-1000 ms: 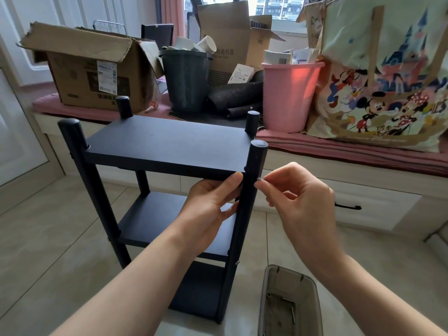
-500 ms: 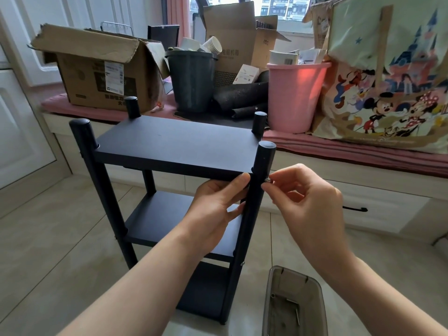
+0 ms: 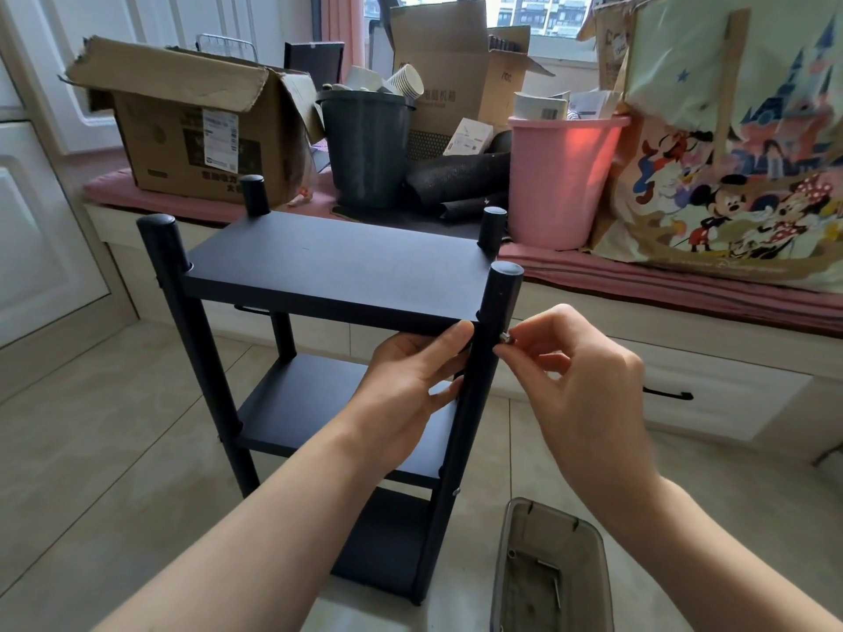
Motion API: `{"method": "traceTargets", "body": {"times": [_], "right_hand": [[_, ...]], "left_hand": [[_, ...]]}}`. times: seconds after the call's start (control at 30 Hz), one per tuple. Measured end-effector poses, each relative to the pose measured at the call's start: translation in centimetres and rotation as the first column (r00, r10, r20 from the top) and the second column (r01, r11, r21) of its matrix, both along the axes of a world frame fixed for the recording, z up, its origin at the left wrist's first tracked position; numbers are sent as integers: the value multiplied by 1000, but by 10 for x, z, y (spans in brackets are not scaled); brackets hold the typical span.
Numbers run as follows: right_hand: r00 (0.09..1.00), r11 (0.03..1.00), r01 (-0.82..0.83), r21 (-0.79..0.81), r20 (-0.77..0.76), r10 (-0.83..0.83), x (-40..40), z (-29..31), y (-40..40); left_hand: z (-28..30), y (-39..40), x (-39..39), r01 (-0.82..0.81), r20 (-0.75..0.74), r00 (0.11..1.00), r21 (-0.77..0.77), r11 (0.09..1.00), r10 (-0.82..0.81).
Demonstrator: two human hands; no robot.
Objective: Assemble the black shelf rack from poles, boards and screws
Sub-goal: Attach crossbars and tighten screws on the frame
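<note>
The black shelf rack [image 3: 333, 266] stands upright on the tiled floor with three boards between its poles. My left hand [image 3: 410, 385] holds the near right pole [image 3: 497, 303] just under the top board, thumb against the board's front edge. My right hand [image 3: 579, 380] pinches a small silver screw [image 3: 506, 338] between thumb and forefinger, its tip touching the right side of that pole at the top board's height. Another screw head shows lower on the same pole.
A translucent grey tray [image 3: 506, 563] with loose screws and a hex key lies on the floor at the lower right. Behind the rack runs a window bench with a cardboard box [image 3: 191, 125], a dark bin [image 3: 365, 148], a pink bin [image 3: 561, 175] and a printed bag [image 3: 730, 143].
My right hand has brought the screw leftward up against the near right pole. My left hand has kept its hold on the pole. The view has shifted slightly.
</note>
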State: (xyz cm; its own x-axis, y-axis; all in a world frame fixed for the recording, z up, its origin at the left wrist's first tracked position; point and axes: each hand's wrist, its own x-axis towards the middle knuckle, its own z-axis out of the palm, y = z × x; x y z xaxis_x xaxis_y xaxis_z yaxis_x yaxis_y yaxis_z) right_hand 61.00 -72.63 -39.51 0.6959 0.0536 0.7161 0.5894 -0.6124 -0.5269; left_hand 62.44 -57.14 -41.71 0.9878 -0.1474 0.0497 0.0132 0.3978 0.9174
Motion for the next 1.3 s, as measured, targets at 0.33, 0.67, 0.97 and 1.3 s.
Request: {"method": "traceTargets", "body": {"times": [0.33, 0.67, 0.97, 1.3], "right_hand": [[999, 999, 8, 52, -49, -6, 2, -1, 1], [997, 996, 19, 87, -82, -12, 2, 0, 3], [993, 991, -5, 136, -114, 20, 3, 4, 0], [990, 997, -7, 75, -139, 17, -1, 6, -2]], "left_hand": [[2, -1, -2, 2, -9, 1000, -5, 1000, -2], [1, -1, -1, 5, 4, 1000, 0, 1000, -5], [-1, -3, 0, -6, 13, 1000, -17, 1000, 6], [-3, -3, 3, -24, 30, 999, 16, 1000, 23]]}}
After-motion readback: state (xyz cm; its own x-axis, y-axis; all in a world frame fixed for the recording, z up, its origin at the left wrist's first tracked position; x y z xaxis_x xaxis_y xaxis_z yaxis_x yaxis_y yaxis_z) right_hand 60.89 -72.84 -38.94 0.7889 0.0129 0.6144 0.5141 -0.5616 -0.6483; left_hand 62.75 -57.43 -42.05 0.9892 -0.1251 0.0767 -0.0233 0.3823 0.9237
